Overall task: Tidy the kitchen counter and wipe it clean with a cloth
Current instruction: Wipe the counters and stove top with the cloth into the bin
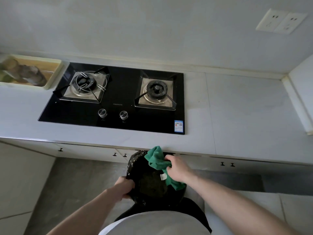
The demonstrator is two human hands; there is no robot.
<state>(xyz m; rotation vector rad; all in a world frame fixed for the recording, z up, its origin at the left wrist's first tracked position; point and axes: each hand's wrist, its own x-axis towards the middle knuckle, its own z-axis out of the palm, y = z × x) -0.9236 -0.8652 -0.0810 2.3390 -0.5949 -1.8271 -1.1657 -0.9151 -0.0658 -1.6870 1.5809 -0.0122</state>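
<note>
L hand (124, 187) grips black bag (149, 184), R hand (176, 168) green cloth (156, 159)

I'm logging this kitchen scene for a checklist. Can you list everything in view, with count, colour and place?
Green microfibre cloth: one, green, held over the bag below the counter edge.
Black plastic rubbish bag: one, black, held open below the counter edge.
Black glass gas hob: one, black, two burners and two knobs, set in the counter.
Grey stone counter: one, pale grey, along the wall.
Cream tray: one, cream, far left, holding blurred bottles.
White wall sockets: two, white, upper right.
Left hand: grips the bag rim.
Right hand: grips the cloth.
</note>
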